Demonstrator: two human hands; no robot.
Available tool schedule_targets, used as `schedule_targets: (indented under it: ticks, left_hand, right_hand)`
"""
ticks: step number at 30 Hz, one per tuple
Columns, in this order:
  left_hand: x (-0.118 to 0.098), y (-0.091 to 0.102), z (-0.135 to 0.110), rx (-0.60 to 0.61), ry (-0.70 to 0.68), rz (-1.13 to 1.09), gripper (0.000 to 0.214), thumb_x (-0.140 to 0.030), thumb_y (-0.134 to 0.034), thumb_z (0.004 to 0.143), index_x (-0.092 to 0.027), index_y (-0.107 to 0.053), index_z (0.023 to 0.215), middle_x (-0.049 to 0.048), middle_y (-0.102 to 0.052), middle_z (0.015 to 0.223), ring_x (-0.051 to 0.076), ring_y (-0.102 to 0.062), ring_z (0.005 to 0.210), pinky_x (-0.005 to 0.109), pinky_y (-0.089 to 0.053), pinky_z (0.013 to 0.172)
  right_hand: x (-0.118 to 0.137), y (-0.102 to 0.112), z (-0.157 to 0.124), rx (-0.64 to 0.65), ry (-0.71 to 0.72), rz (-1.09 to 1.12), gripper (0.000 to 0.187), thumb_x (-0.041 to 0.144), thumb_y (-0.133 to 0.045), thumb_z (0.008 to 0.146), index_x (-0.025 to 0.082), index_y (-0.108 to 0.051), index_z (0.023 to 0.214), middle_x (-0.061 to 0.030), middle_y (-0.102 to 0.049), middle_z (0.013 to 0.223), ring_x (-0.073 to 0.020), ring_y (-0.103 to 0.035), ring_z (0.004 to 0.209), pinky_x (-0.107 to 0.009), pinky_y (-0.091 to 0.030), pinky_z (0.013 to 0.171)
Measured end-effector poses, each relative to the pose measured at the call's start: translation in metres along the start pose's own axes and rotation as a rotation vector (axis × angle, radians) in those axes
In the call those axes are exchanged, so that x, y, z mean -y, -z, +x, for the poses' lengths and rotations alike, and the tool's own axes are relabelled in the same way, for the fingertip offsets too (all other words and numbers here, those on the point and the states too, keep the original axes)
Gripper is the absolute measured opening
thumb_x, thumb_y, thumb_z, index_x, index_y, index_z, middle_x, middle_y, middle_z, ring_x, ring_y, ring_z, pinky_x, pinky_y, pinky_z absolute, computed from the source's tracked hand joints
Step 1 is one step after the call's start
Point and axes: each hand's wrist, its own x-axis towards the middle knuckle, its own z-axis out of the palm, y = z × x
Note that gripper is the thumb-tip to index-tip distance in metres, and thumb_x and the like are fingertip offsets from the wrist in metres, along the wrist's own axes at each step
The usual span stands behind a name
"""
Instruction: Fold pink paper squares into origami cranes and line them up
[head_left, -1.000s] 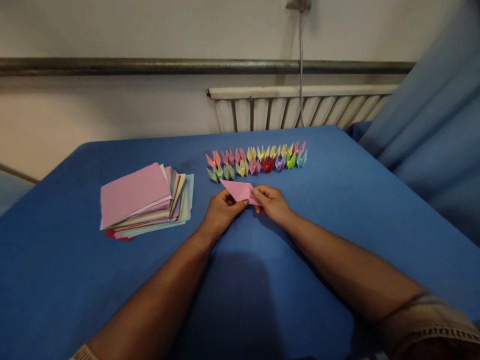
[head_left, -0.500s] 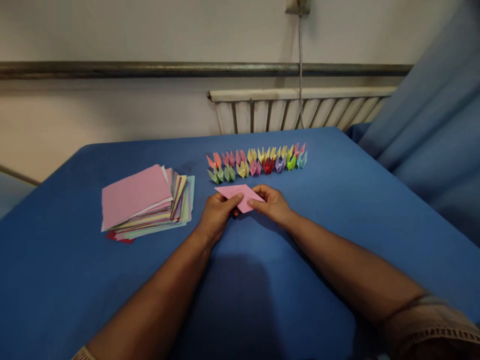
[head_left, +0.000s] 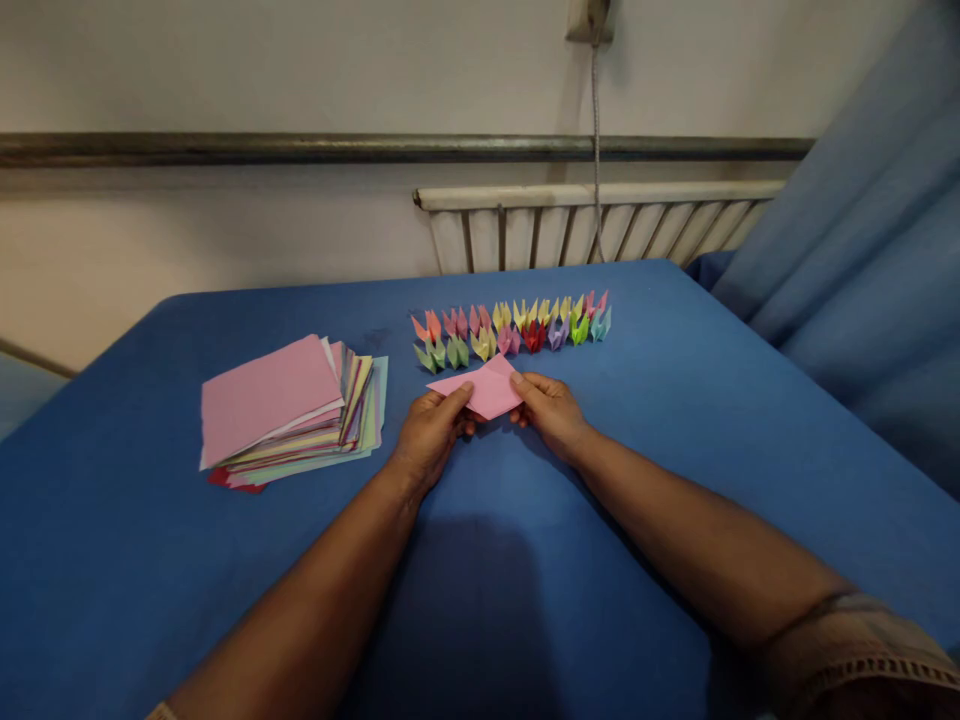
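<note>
Between my two hands is a folded sheet of pink origami paper [head_left: 493, 390], with one point reaching left and another pointing up and away. My left hand [head_left: 433, 425] is closed on its left side, thumb on top and fingers beneath. At the right edge, my right hand [head_left: 551, 408] pinches the paper, its thumb on the upper face and fingertips curled under. Just beyond the paper, folded paper cranes [head_left: 533, 337] in several colours stand in two rows.
A stack of coloured paper [head_left: 270, 395], pink on top, lies on the blue tablecloth [head_left: 480, 580] to the left. Behind the table are a wall rail [head_left: 300, 150], a white radiator [head_left: 510, 198] and a hanging cord [head_left: 597, 120]. A blue curtain [head_left: 862, 220] hangs at right.
The pink paper's right part has opened from a flat diamond into a shape with a raised point. My right thumb has shifted from the paper's middle up to its right edge.
</note>
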Motion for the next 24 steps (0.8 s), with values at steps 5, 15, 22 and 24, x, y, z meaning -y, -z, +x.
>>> schedule_targets:
  ticks: [5,15,22,24]
  left_hand:
    - [0.003,0.004,0.002,0.027,-0.033,0.110,0.026,-0.029,-0.079,0.063,-0.011,-0.069,0.080,0.0018,-0.065,0.069,0.007,-0.047,0.050,0.021,-0.037,0.047]
    - [0.003,0.004,-0.002,0.011,-0.030,0.000,0.023,-0.027,-0.078,0.067,-0.012,-0.070,0.083,0.0028,-0.065,0.072,0.008,-0.052,0.056,0.018,-0.039,0.047]
    - [0.000,0.003,0.000,-0.103,0.042,-0.116,0.033,-0.025,-0.082,0.062,-0.012,-0.071,0.091,0.0030,-0.069,0.079,0.009,-0.058,0.060,0.017,-0.045,0.051]
    - [-0.001,0.003,0.000,-0.111,0.047,-0.130,0.035,-0.024,-0.082,0.061,-0.012,-0.071,0.092,0.0033,-0.069,0.079,0.009,-0.059,0.060,0.017,-0.046,0.051]
  right_hand:
    - [-0.006,0.001,0.004,-0.031,-0.050,0.081,0.044,0.058,-0.056,0.079,0.018,-0.056,0.062,0.0011,-0.054,0.046,-0.0100,-0.045,0.041,-0.024,-0.033,0.044]
    - [-0.001,0.000,0.000,0.106,0.005,0.091,0.046,0.062,-0.057,0.078,0.017,-0.059,0.066,0.0015,-0.055,0.051,-0.0095,-0.048,0.045,-0.024,-0.035,0.048]
    - [0.002,-0.008,-0.002,0.158,0.064,0.078,0.034,0.045,-0.076,0.064,0.018,-0.064,0.081,0.0032,-0.060,0.066,-0.0079,-0.050,0.055,-0.022,-0.039,0.052]
    - [0.002,-0.009,-0.003,0.167,0.064,0.089,0.032,0.042,-0.075,0.065,0.018,-0.065,0.083,0.0027,-0.061,0.068,-0.0082,-0.050,0.057,-0.022,-0.041,0.053]
